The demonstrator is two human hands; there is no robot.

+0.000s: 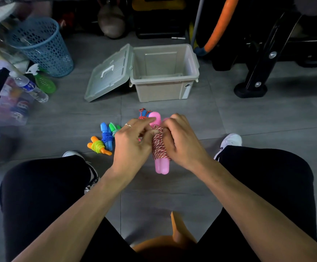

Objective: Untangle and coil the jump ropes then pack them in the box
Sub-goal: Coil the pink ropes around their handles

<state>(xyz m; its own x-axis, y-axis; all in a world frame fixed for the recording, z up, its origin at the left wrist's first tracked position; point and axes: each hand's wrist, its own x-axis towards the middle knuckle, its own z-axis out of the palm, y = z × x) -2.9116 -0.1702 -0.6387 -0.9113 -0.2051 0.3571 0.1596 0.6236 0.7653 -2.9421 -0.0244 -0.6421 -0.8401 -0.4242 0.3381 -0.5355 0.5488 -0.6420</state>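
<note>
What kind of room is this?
Probably a storeroom or home gym corner: a tiled floor crowded with a blue basket, a black exercise machine and an orange foam hoop.

We sit on the floor (248, 118), box (165, 72) at 12 o'clock, its lid (108, 72) leaning at its 9. Held rope (159, 144) sits between left hand (133, 142) and right hand (180, 142). Coiled ropes (104, 138) lie at 10, basket (42, 46) further out at 10.

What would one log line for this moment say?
step: coiling | both hands grip pink-handled rope | left hand, right hand | box: open, nothing inside | wound ropes on floor
</note>
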